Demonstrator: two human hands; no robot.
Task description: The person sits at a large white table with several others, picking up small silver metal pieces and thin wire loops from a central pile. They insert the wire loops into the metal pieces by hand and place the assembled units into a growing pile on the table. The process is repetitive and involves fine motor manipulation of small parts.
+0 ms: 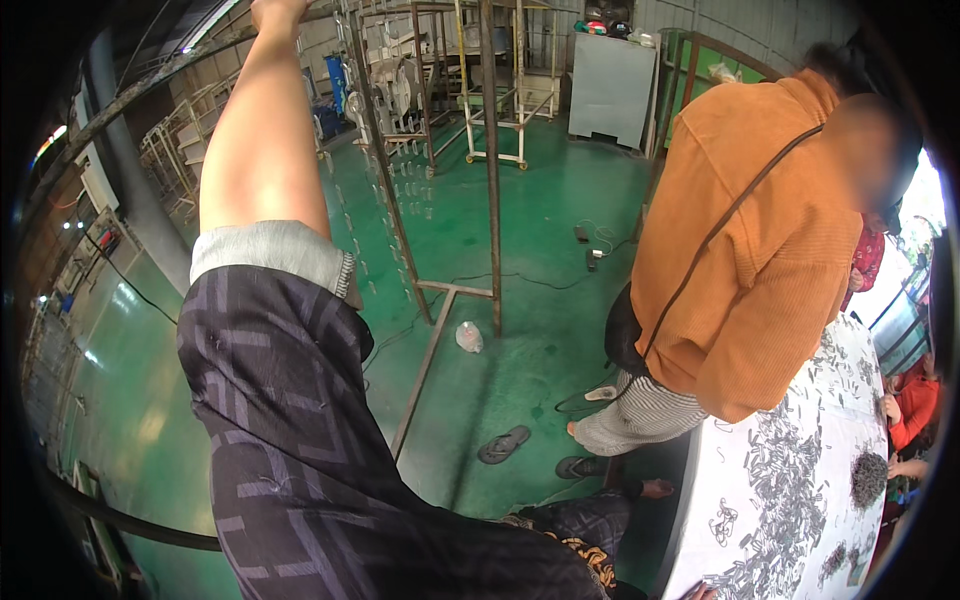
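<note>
One arm of the wearer is raised toward the top edge, and its left hand (277, 10) is cut off there beside a rusty metal bar (150, 85); whether it is closed on the bar cannot be told. The forearm is bare, with a grey cuff (270, 250) and a dark patterned sleeve (290, 420) below it. The right hand is not seen. Beyond the arm, a metal rack frame (490, 160) is stood on the green floor (520, 340), where a sandal (503, 444) is lying. At the right, a person in an orange jacket (760, 250) is stood against a white table (760, 500) strewn with small metal parts (790, 480).
</note>
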